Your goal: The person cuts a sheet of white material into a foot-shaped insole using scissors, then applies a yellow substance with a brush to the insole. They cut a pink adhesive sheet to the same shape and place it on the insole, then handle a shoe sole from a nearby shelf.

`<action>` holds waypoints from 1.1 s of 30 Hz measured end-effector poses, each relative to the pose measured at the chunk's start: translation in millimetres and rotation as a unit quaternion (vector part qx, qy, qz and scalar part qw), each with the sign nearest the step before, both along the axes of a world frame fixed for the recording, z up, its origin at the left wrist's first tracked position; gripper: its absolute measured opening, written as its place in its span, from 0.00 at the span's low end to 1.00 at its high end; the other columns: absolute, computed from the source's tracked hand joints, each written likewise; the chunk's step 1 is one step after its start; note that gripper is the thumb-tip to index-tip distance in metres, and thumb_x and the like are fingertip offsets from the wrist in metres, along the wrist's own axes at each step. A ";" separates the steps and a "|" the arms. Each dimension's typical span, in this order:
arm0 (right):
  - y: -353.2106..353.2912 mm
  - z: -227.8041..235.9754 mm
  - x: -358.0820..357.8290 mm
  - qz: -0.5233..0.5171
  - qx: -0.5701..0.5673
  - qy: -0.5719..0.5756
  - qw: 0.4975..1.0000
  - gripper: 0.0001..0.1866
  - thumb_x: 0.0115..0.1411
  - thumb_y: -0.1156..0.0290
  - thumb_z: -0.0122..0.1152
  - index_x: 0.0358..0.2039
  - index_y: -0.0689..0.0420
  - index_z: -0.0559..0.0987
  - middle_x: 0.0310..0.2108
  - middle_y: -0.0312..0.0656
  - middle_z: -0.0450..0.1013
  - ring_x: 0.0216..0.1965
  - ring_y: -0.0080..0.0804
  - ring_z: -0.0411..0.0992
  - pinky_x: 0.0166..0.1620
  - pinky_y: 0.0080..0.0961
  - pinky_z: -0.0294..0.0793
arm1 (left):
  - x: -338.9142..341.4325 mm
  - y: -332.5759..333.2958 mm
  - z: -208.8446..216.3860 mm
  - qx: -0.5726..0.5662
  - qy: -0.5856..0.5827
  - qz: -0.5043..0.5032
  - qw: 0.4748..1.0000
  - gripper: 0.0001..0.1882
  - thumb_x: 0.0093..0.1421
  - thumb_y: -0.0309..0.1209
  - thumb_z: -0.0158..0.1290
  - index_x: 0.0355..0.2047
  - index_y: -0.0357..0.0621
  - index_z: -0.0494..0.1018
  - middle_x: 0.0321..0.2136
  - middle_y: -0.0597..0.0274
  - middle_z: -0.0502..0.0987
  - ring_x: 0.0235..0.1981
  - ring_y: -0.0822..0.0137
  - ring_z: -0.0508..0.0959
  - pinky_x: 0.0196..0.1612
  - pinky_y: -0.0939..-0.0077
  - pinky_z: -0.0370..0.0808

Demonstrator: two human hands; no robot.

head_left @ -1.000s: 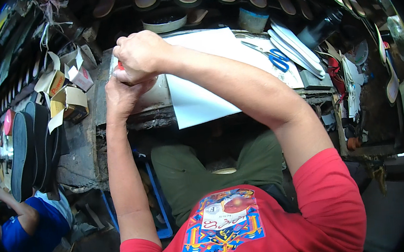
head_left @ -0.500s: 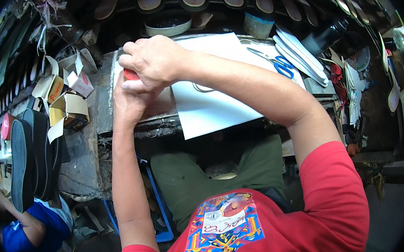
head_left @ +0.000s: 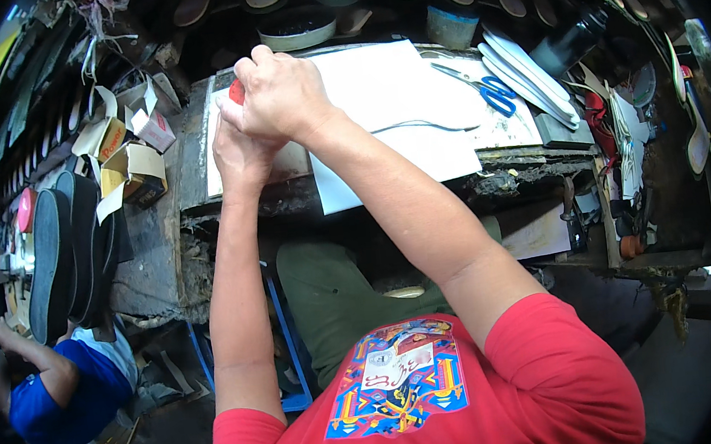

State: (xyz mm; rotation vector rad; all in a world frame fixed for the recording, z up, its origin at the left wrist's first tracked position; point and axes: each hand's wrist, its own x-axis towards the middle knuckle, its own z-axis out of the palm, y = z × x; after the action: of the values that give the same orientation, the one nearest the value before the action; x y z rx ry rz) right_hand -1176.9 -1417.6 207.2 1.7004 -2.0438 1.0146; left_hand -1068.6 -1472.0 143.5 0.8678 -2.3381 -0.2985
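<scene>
At the left end of the bench, my right hand [head_left: 288,96] is closed over a small red piece [head_left: 237,91]; only its edge shows between my fingers, so its kind cannot be told. My left hand [head_left: 240,158] is just below, pressed up against the right one with its fingers curled and mostly hidden. To the right of both hands lies a large white sheet [head_left: 394,90], hanging over the bench's front edge. A thin dark curved strip [head_left: 427,123] rests on the sheet. Blue-handled scissors [head_left: 493,96] lie beyond its right side.
White sole-shaped pieces [head_left: 526,81] are stacked at the right. Opened small boxes [head_left: 130,171] and black soles [head_left: 52,251] stand at the left. A round pan [head_left: 297,35] and a bucket [head_left: 450,26] are behind the bench. A person in blue [head_left: 72,390] is at lower left.
The view has shifted, and my right elbow has come down and inward. My hands stay together around the red piece. More of the thin dark strip on the sheet shows now.
</scene>
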 end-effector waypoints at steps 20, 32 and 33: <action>-22.7 -8.8 -24.9 -0.094 0.036 -0.250 0.963 0.29 0.59 0.42 0.57 0.39 0.57 0.87 0.37 0.49 0.82 0.43 0.44 0.81 0.48 0.37 0.79 | 3.9 19.7 7.6 0.168 0.123 0.050 0.977 0.36 0.43 0.47 0.72 0.49 0.42 0.74 0.43 0.51 0.80 0.46 0.50 0.82 0.52 0.57 0.77; 117.8 35.4 -263.2 -0.311 0.059 -0.116 0.941 0.35 0.57 0.44 0.60 0.53 0.61 0.79 0.45 0.55 0.82 0.47 0.47 0.81 0.51 0.37 0.79 | 4.2 8.4 1.0 0.210 0.129 0.087 0.965 0.57 0.41 0.49 0.78 0.66 0.37 0.62 0.60 0.48 0.62 0.62 0.49 0.71 0.65 0.56 0.71; 125.1 26.1 -271.0 -0.303 0.135 -0.097 0.938 0.39 0.56 0.44 0.60 0.60 0.61 0.76 0.55 0.58 0.77 0.59 0.52 0.75 0.63 0.40 0.70 | 3.9 12.7 3.2 0.202 0.152 0.088 0.964 0.64 0.40 0.49 0.79 0.71 0.37 0.55 0.61 0.43 0.63 0.63 0.47 0.70 0.67 0.54 0.69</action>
State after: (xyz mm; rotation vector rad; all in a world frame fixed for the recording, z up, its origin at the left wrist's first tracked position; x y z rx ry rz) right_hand -1447.9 -1292.5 233.3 0.9634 -2.6886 0.7331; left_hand -1064.7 -1459.3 146.7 1.1247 -1.9281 -0.7927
